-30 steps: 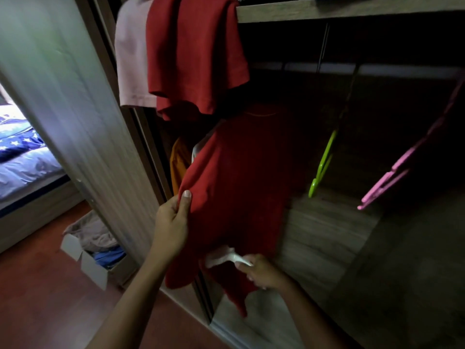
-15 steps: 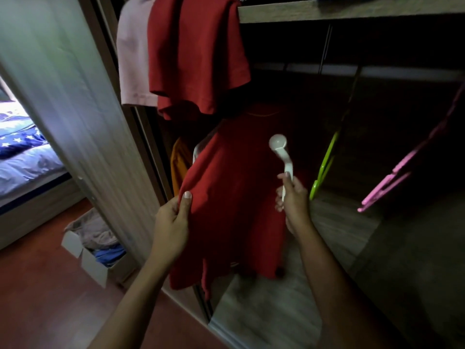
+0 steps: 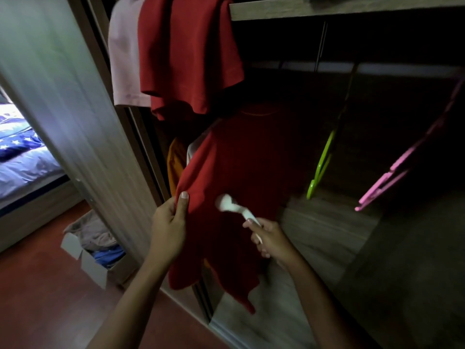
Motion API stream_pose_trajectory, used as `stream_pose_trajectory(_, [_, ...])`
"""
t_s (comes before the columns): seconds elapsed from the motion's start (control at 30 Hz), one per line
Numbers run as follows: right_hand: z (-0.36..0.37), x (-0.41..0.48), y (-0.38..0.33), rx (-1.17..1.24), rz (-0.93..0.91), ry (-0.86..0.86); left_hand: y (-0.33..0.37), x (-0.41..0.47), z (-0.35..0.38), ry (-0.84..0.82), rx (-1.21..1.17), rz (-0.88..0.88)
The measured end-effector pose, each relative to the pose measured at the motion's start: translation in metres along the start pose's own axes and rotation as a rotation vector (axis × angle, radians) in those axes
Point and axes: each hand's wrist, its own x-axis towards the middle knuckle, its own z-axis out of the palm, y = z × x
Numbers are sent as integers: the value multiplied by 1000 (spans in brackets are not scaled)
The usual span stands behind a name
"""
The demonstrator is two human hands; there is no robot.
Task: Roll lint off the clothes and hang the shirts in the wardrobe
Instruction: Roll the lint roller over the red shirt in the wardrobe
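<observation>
my right hand (image 3: 271, 240) is curled round the white handle of the lint roller (image 3: 234, 209). its head lies on the front of the hanging red shirt (image 3: 246, 152), low down near the hem. the head is blurred, so i cannot tell how firmly it presses the cloth. my left hand (image 3: 167, 227) pinches the shirt's left edge between thumb and fingers, holding the fabric out toward the wardrobe door (image 3: 63, 102).

the shirt's collar sits high in the dark below the rail (image 3: 392, 70), and whatever carries it there is hidden. behind its left edge show an orange garment (image 3: 174, 162) and a sliver of white cloth (image 3: 191, 150), both mostly covered.

over the left end of the top shelf (image 3: 327, 7) hang a second red shirt (image 3: 186, 54) and, just beside it, a pale pink garment (image 3: 124, 51). the frame cuts off their tops.

toward the rail's right end hang a green hanger (image 3: 323, 162) and a pink hanger (image 3: 402, 162), their hooks lost in shadow. on the floor by the foot of the door stands a cardboard box (image 3: 83, 258) of crumpled clothes. a bed (image 3: 22, 157) shows at the far left.
</observation>
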Motion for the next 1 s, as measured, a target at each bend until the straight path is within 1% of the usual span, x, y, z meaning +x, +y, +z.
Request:
stream_pose_trajectory(0.2, [-46,49,-29,361,-48,312,9,-6,2,2,40,23])
stream_pose_trajectory(0.27, [-61,63,-32,428,-56,401,10,-7,2,1,54,32])
stream_pose_trajectory(0.37, [-62,73,-23,425,-23,433,12,-6,0,3,65,34])
stream_pose_trajectory(0.43, [-46,67,-7,336,24,394,11,-6,1,0,55,26])
stream_pose_trajectory(0.5, [-25,53,21,233,72,303,11,-5,2,3,49,19])
stream_pose_trajectory(0.67, [26,-3,93,-13,220,-44,8,-5,1,-16,0,-19])
stream_pose_trajectory(0.73, [36,-21,104,-114,266,-184,8,-5,-1,-21,0,-36])
stream_pose_trajectory(0.8, [37,-26,107,-183,287,-270,11,-6,-2,-19,14,-24])
stream_pose_trajectory(0.87, [32,-16,105,-166,283,-260,13,-7,-4,-22,32,-12])
stream_pose_trajectory(0.93, [20,0,99,-134,276,-176,15,-8,-7,-28,76,14])
stream_pose_trajectory(1.0, [3,17,91,-49,278,-105,17,-5,-13,-16,116,27])
